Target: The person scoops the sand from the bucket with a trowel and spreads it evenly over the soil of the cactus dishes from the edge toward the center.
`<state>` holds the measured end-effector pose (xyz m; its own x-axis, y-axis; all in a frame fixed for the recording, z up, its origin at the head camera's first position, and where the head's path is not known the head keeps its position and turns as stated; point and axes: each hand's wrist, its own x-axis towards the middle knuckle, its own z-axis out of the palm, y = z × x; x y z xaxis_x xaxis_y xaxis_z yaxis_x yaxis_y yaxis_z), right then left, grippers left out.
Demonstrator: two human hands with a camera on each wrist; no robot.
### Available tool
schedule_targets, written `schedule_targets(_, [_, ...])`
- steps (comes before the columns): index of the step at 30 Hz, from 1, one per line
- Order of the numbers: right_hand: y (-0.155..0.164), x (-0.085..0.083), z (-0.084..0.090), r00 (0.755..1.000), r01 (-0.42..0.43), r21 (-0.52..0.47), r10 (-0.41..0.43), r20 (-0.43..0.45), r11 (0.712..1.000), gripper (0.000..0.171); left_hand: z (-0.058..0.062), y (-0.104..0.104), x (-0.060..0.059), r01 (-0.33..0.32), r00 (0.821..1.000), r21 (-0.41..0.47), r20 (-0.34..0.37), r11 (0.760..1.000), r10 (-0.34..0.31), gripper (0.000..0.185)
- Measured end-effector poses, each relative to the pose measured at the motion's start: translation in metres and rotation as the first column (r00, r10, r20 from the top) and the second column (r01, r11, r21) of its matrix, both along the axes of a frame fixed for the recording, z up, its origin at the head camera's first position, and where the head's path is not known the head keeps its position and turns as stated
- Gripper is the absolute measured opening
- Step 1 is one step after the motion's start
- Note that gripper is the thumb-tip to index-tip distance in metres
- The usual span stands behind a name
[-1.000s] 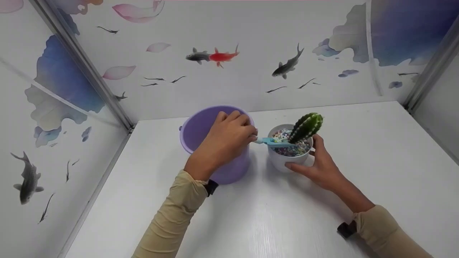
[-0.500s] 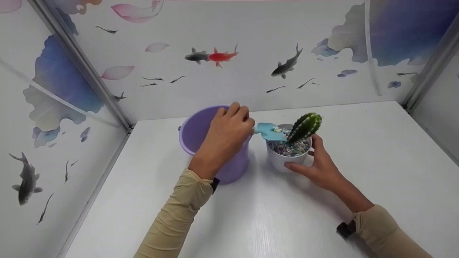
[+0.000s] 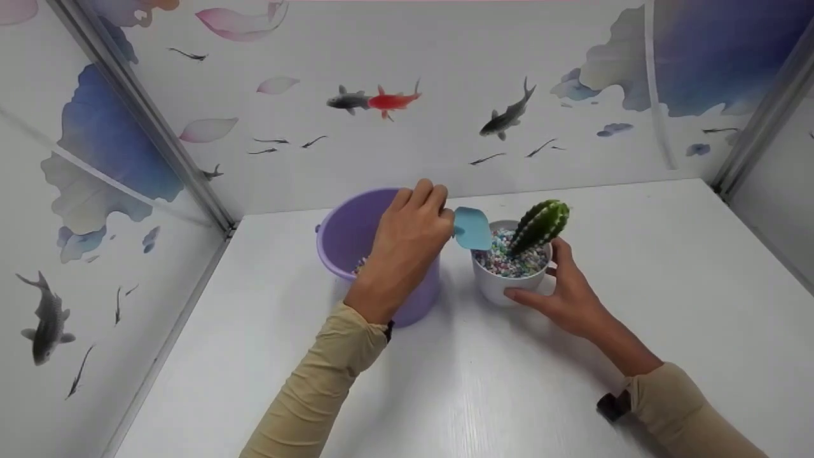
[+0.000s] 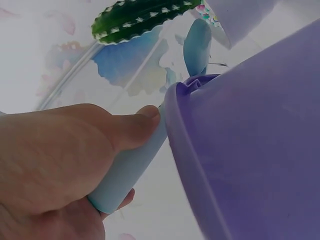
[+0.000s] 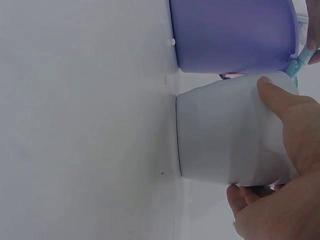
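My left hand (image 3: 410,245) grips the handle of a small light-blue toy shovel (image 3: 472,229) above the right rim of a purple bucket (image 3: 416,305). In the left wrist view the thumb lies along the shovel's handle (image 4: 132,167). The tilted blade overlaps the left rim of a white pot (image 3: 499,289), its back showing. Multicoloured pebbles (image 3: 516,264) fill the pot, and a green cactus (image 3: 540,226) leans right in them. My right hand (image 3: 572,299) holds the pot from the right, thumb across its front. Some pebbles (image 3: 360,264) show inside the bucket, mostly hidden behind my left hand.
The bucket and pot stand side by side on a white table (image 3: 470,394). Behind it rises a white wall (image 3: 413,152) printed with fish and petals, and a similar panel (image 3: 121,254) runs along the left.
The shovel's blade has lifted off the pebbles, moved left and tipped over, so the pebbles seen on it half a second ago no longer show. The right hand and pot have stayed put.
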<state>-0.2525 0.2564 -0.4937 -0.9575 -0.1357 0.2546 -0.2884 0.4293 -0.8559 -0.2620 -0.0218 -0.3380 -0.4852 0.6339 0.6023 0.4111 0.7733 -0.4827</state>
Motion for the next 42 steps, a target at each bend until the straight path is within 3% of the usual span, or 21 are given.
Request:
schedule_targets(10, [-0.004, -0.001, 0.002, 1.0, -0.004, -0.001, 0.004, -0.001, 1.0, 0.118, -0.002, -0.003, 0.0, 0.041, 0.999, 0.008, -0.028, 0.999, -0.041, 0.007])
schedule_targets(19, [-0.003, -0.003, 0.0, 1.0, -0.01, 0.005, 0.01, -0.004, 1.0, 0.118, -0.002, -0.022, 0.001, 0.027, 0.994, 0.141, 0.101, 0.99, -0.041, 0.016])
schedule_targets(27, [-0.003, -0.002, -0.002, 1.0, -0.005, 0.019, 0.005, -0.002, 1.0, 0.119, -0.009, -0.056, -0.003, -0.024, 0.956, 0.392, 0.278, 0.92, -0.094, 0.021])
schedule_targets(37, [0.0, -0.002, -0.001, 1.0, 0.008, 0.012, -0.008, 0.02, 1.0, 0.118, -0.021, -0.091, -0.005, -0.07, 0.94, 0.482, 0.324, 0.873, -0.104, 0.02])
schedule_targets(42, [0.0, -0.002, -0.001, 1.0, 0.01, 0.014, -0.01, 0.021, 1.0, 0.118, -0.025, -0.104, -0.006, -0.103, 0.915, 0.526, 0.383, 0.844, -0.128, 0.02])
